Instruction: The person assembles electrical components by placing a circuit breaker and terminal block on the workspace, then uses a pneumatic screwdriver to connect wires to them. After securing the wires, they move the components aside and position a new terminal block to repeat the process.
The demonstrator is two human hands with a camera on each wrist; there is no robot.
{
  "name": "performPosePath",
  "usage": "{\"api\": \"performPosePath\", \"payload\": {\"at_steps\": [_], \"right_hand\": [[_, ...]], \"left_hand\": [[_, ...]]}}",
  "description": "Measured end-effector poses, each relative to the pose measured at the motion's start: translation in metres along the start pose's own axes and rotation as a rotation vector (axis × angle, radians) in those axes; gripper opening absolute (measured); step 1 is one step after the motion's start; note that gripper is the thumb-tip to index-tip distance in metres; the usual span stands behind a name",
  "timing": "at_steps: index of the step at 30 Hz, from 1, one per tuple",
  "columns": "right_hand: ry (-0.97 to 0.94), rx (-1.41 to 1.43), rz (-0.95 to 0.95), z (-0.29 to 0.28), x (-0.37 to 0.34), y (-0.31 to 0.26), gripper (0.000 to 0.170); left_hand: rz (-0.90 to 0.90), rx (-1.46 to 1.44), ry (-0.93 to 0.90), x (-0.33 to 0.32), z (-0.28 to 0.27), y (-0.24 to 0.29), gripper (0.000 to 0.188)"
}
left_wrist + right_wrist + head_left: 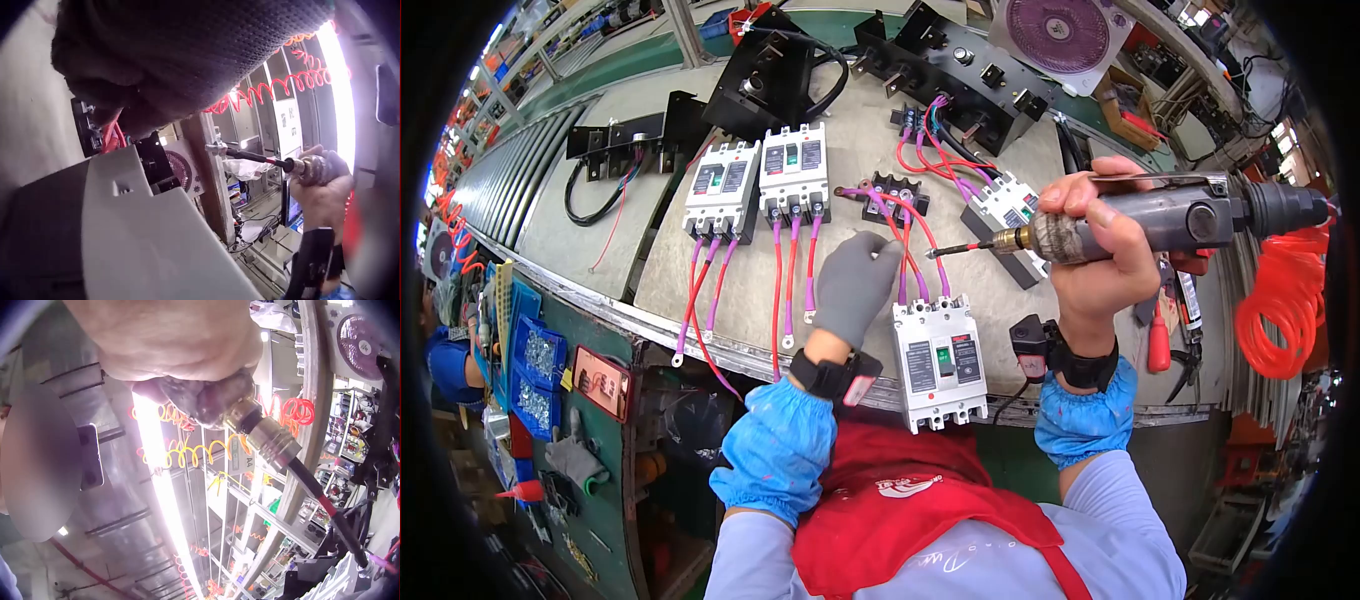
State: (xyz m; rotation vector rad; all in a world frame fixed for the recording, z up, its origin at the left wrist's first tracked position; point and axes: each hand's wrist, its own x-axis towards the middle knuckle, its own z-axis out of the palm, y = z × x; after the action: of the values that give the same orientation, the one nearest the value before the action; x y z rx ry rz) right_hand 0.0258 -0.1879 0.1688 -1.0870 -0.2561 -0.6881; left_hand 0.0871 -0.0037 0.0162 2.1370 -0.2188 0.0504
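Note:
My right hand (1100, 225), bare, grips a pneumatic screwdriver (1170, 215) held level over the bench. Its long dark bit (328, 503) points left, with a small shiny screw (215, 149) at the tip. My left hand (855, 285), in a grey glove with curled fingers, is beside the red and purple wires (905, 240); I cannot tell if it pinches one. Those wires run from a black terminal block (895, 198) to a white circuit breaker (941, 365) at the bench's near edge. In the left wrist view the glove hides part of the wires.
Two wired breakers (795, 170) stand left of the hands, their lugged leads hanging toward the edge. Another breaker (1005, 215) lies to the right. Black metal assemblies (960, 75) line the back. A red-handled screwdriver (1158, 340) and coiled red air hose (1280, 310) are at right.

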Motion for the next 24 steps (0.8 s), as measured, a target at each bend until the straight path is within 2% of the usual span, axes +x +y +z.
{"api": "performPosePath", "payload": {"at_steps": [1,5,8,11,14,17,20,23,24], "right_hand": [[0.001,-0.009,-0.002,-0.001,0.001,0.000,0.039],[0.001,-0.047,-0.034,-0.007,0.005,-0.001,0.039],[0.008,-0.067,-0.045,-0.010,0.007,-0.001,0.039],[0.030,-0.062,-0.044,-0.010,0.008,0.000,0.038],[0.049,-0.055,-0.046,-0.009,0.009,0.000,0.037],[0.053,-0.027,-0.036,-0.011,0.009,-0.002,0.037],[0.069,-0.024,-0.022,-0.012,0.008,-0.004,0.038],[0.085,-0.001,-0.008,-0.015,0.007,-0.006,0.038],[0.087,0.012,-0.003,-0.018,0.007,-0.007,0.038]], "left_hand": [[0.016,0.080,-0.036,0.005,0.002,0.001,0.037],[-0.257,-0.198,-0.051,0.024,0.015,-0.003,0.041],[-0.142,-0.090,0.148,0.030,0.009,0.000,0.042],[-0.165,-0.303,0.142,0.043,0.012,-0.010,0.035],[-0.508,-0.551,0.025,0.051,-0.004,0.012,0.036],[-0.729,-0.961,0.031,0.064,0.000,0.004,0.040],[-0.675,-0.721,0.112,0.067,-0.004,0.021,0.044],[-0.347,-0.374,0.114,0.065,-0.005,0.013,0.040],[-0.220,-0.243,0.229,0.060,-0.005,0.019,0.040]]}}
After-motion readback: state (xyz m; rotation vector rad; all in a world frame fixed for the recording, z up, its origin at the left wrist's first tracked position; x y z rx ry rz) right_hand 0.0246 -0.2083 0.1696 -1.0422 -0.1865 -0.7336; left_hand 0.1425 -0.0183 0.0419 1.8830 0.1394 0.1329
